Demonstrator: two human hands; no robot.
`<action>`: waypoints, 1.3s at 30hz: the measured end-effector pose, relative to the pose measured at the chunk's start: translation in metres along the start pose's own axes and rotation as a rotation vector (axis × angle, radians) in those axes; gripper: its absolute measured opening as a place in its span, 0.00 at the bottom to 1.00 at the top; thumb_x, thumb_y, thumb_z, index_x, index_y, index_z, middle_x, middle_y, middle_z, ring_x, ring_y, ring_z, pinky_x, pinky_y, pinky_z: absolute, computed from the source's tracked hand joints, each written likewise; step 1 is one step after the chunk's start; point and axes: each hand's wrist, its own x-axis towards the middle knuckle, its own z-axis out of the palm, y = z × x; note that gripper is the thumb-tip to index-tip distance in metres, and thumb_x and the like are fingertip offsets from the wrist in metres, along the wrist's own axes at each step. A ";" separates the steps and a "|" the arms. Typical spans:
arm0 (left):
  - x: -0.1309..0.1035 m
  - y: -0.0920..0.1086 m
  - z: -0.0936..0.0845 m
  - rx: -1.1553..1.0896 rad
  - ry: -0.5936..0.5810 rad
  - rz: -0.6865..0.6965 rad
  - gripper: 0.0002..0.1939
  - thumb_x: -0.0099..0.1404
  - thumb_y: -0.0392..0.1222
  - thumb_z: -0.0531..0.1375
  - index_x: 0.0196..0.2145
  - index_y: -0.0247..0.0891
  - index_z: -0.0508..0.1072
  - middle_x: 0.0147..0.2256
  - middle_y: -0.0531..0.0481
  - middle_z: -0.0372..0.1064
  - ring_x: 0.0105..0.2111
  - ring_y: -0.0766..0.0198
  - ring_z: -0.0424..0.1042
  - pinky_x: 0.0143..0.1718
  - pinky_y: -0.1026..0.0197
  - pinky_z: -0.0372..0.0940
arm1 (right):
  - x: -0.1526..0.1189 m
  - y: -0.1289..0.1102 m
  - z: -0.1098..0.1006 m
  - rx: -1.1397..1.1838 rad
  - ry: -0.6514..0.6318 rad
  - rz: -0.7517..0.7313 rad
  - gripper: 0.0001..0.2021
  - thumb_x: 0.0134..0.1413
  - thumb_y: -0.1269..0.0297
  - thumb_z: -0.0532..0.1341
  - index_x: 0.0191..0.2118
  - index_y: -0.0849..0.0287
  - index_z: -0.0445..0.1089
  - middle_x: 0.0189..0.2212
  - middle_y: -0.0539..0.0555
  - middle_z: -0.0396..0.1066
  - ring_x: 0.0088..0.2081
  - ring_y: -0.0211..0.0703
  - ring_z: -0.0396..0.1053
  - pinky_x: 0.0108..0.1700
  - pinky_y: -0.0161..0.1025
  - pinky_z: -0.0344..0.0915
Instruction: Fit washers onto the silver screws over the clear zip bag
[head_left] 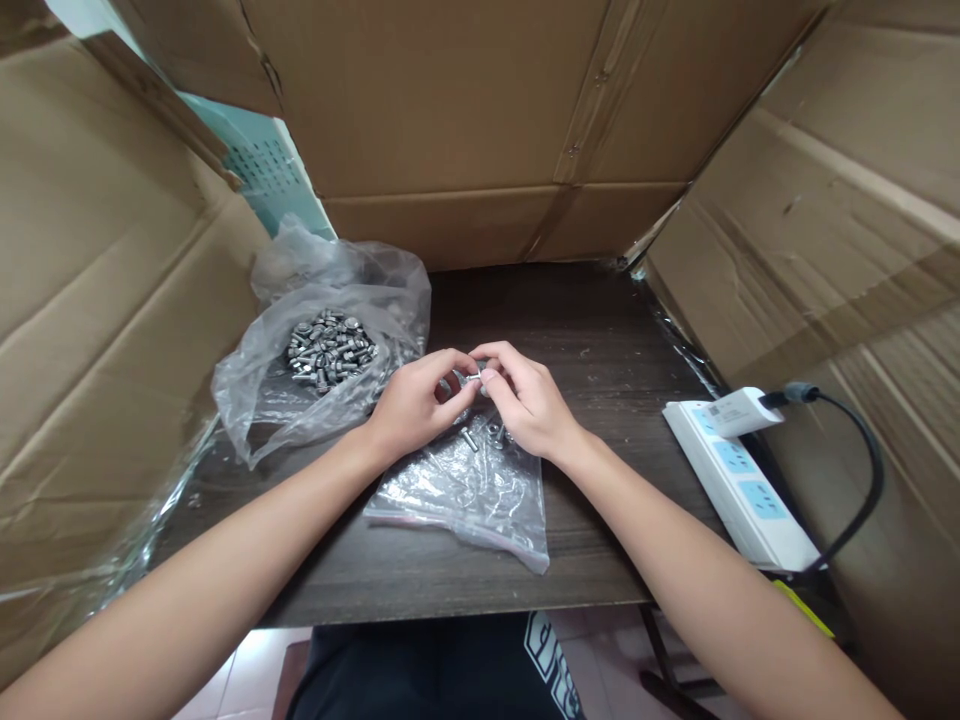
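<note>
My left hand and my right hand meet above a clear zip bag. Between their fingertips is a small metal bolt, pinched from both sides. Another bolt lies on the bag just below my hands, and a few metal pieces sit beside my right hand, partly covered by it. To the left, an open plastic bag holds a heap of metal bolts.
Cardboard walls enclose the dark wooden table at the back and sides. A white power strip with a plugged-in adapter and black cable stands at the right. The table's front edge is near my forearms.
</note>
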 end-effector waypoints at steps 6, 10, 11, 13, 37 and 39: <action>0.000 -0.001 0.000 -0.014 0.010 0.007 0.03 0.72 0.37 0.62 0.43 0.37 0.74 0.35 0.51 0.74 0.29 0.69 0.72 0.30 0.68 0.69 | 0.000 0.000 -0.001 0.018 -0.005 -0.010 0.12 0.68 0.67 0.54 0.52 0.58 0.69 0.29 0.49 0.69 0.30 0.39 0.67 0.36 0.39 0.62; 0.000 -0.002 0.000 -0.013 0.020 0.025 0.04 0.73 0.38 0.62 0.44 0.37 0.75 0.36 0.51 0.74 0.30 0.69 0.72 0.30 0.69 0.69 | 0.000 0.000 -0.001 0.017 0.008 0.004 0.12 0.69 0.64 0.54 0.52 0.58 0.70 0.32 0.50 0.70 0.31 0.41 0.68 0.37 0.40 0.63; 0.000 -0.001 0.000 -0.011 0.017 0.029 0.03 0.73 0.37 0.62 0.44 0.37 0.75 0.36 0.50 0.74 0.30 0.69 0.72 0.30 0.69 0.69 | 0.000 0.000 -0.001 0.018 0.020 -0.007 0.12 0.68 0.65 0.54 0.52 0.58 0.70 0.34 0.52 0.71 0.34 0.41 0.69 0.39 0.40 0.65; 0.000 -0.001 0.000 -0.011 0.011 0.030 0.03 0.73 0.37 0.63 0.44 0.37 0.75 0.37 0.50 0.74 0.30 0.69 0.72 0.30 0.68 0.69 | 0.000 0.000 -0.001 0.023 0.032 -0.025 0.12 0.67 0.67 0.54 0.52 0.58 0.70 0.37 0.53 0.72 0.37 0.43 0.71 0.41 0.41 0.66; 0.000 0.000 0.001 -0.008 0.034 0.009 0.04 0.73 0.38 0.62 0.44 0.37 0.73 0.36 0.50 0.75 0.30 0.68 0.73 0.29 0.68 0.69 | 0.001 0.001 0.001 0.016 0.040 -0.009 0.13 0.71 0.64 0.53 0.57 0.55 0.64 0.32 0.50 0.70 0.31 0.40 0.68 0.36 0.41 0.65; -0.001 -0.001 0.001 -0.002 0.044 0.002 0.04 0.74 0.39 0.62 0.44 0.37 0.73 0.37 0.50 0.75 0.30 0.68 0.73 0.30 0.67 0.70 | 0.001 0.000 0.001 0.008 0.068 -0.053 0.18 0.64 0.68 0.56 0.58 0.55 0.63 0.38 0.53 0.70 0.35 0.41 0.69 0.34 0.39 0.65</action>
